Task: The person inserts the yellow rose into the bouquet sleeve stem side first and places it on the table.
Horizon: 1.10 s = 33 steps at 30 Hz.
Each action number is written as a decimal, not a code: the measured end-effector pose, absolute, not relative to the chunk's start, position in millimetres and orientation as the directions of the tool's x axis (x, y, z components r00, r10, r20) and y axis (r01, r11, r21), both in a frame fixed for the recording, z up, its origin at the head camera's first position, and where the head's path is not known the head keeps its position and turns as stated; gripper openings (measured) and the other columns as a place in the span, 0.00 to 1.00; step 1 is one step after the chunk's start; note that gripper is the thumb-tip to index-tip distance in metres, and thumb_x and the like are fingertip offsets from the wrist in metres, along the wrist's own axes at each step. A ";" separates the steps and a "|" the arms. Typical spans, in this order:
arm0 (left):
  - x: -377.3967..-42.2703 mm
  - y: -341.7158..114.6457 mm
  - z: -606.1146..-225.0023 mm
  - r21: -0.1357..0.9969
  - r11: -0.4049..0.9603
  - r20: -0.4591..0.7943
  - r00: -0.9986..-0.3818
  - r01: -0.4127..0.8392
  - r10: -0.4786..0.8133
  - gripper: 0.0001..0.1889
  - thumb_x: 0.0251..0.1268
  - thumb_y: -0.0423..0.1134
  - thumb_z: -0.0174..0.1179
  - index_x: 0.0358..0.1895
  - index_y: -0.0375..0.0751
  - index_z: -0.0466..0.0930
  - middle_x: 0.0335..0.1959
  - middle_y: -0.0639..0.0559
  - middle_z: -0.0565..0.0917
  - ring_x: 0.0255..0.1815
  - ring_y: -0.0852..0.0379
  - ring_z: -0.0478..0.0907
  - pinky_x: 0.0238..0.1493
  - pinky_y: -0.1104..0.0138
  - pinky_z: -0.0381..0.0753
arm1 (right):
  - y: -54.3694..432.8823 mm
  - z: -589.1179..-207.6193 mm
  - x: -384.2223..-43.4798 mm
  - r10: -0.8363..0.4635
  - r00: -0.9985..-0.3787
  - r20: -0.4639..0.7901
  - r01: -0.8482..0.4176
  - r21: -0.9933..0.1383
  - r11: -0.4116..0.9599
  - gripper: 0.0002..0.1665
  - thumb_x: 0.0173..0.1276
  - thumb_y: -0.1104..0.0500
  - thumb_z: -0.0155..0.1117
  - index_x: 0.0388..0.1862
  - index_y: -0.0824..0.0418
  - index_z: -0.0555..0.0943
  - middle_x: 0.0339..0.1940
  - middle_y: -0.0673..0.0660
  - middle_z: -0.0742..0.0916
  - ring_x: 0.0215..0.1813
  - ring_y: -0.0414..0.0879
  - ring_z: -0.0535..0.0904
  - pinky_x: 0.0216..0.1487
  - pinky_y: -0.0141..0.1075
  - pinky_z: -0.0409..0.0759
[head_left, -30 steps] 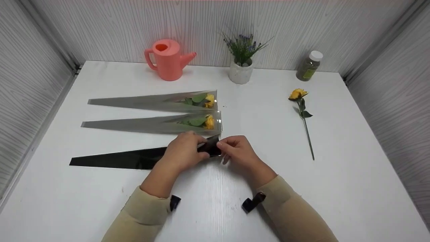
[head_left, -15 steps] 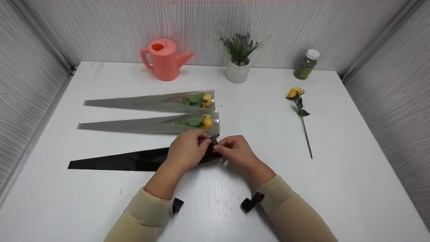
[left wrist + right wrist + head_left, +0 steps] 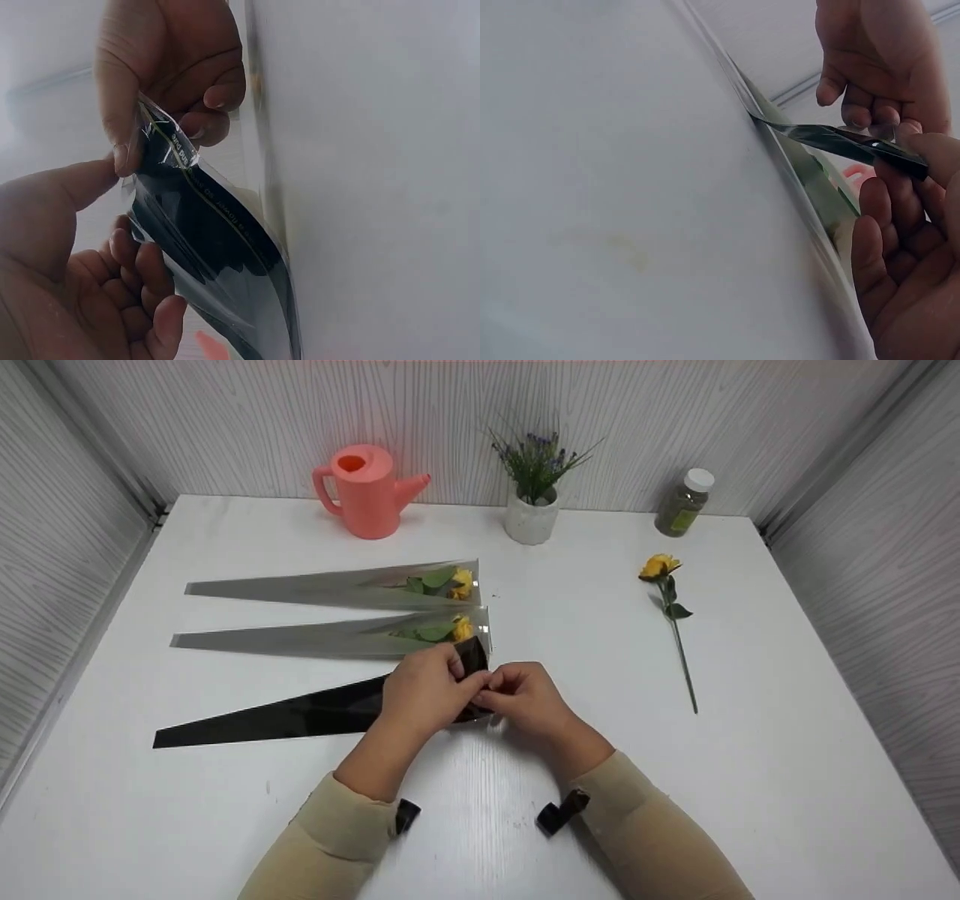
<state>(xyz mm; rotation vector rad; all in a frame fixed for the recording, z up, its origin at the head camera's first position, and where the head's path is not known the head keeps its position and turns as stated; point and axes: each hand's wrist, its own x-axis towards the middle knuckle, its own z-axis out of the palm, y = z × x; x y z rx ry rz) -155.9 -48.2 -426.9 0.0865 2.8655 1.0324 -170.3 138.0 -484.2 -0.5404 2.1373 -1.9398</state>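
Note:
A long tapered flower sleeve (image 3: pixel 300 712), black with a clear film face, lies at a slant with its narrow end to the left. At its wide end, my left hand (image 3: pixel 421 690) pinches the edge between thumb and fingers. My right hand (image 3: pixel 534 699) pinches the same end from the right, its fingertips meeting the left thumb. Gold lettering runs along the sleeve (image 3: pixel 217 217) in the left wrist view, where the mouth edges look pressed flat. From the right wrist, the sleeve (image 3: pixel 829 139) shows nearly edge-on, its corner between right thumb and forefinger.
Just beyond, two sleeved yellow roses (image 3: pixel 337 589) lie side by side. A loose yellow rose (image 3: pixel 679 637) is at the right. Along the back stand a pink watering can (image 3: pixel 367 495), a potted plant (image 3: pixel 532 517) and a white-capped jar (image 3: pixel 684 502).
My left hand has shifted right until its thumb meets the right fingertips. The sleeve has tilted, its wide end's far corner rising toward the wrapped roses and its narrow end coming nearer me.

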 end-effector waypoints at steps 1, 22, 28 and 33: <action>-156.0 -48.3 -427.1 0.633 0.774 -0.074 -0.994 0.015 0.080 0.21 0.68 0.59 0.71 0.32 0.47 0.77 0.28 0.52 0.82 0.32 0.50 0.80 0.32 0.56 0.77 | 137.9 -484.2 -170.1 -0.397 -0.913 0.093 -0.130 -0.989 0.068 0.10 0.65 0.74 0.71 0.29 0.79 0.79 0.26 0.49 0.88 0.29 0.36 0.82 0.34 0.29 0.80; -150.9 -48.6 -419.5 0.708 0.706 -0.113 -0.981 0.030 0.156 0.12 0.74 0.49 0.68 0.37 0.45 0.80 0.32 0.55 0.84 0.31 0.55 0.80 0.36 0.58 0.79 | 135.4 -483.8 -173.9 -0.207 -0.978 -0.023 -0.021 -0.978 0.205 0.02 0.68 0.70 0.66 0.38 0.69 0.81 0.20 0.51 0.82 0.19 0.37 0.74 0.22 0.29 0.74; -148.2 -44.8 -422.3 0.678 0.734 -0.096 -0.985 0.041 0.144 0.22 0.69 0.60 0.69 0.39 0.44 0.75 0.31 0.51 0.81 0.33 0.51 0.79 0.35 0.58 0.75 | 135.4 -485.6 -171.2 -0.253 -0.963 0.090 -0.155 -0.956 0.248 0.01 0.65 0.72 0.67 0.34 0.69 0.82 0.21 0.50 0.81 0.22 0.39 0.74 0.25 0.29 0.74; -148.4 -42.9 -425.0 0.649 0.760 -0.079 -0.990 0.035 0.114 0.28 0.65 0.66 0.70 0.36 0.45 0.72 0.29 0.49 0.79 0.31 0.50 0.77 0.32 0.58 0.72 | 132.1 -484.1 -168.6 -0.261 -0.954 0.150 -0.215 -0.946 0.243 0.05 0.59 0.74 0.63 0.29 0.67 0.78 0.22 0.48 0.79 0.24 0.39 0.72 0.26 0.29 0.70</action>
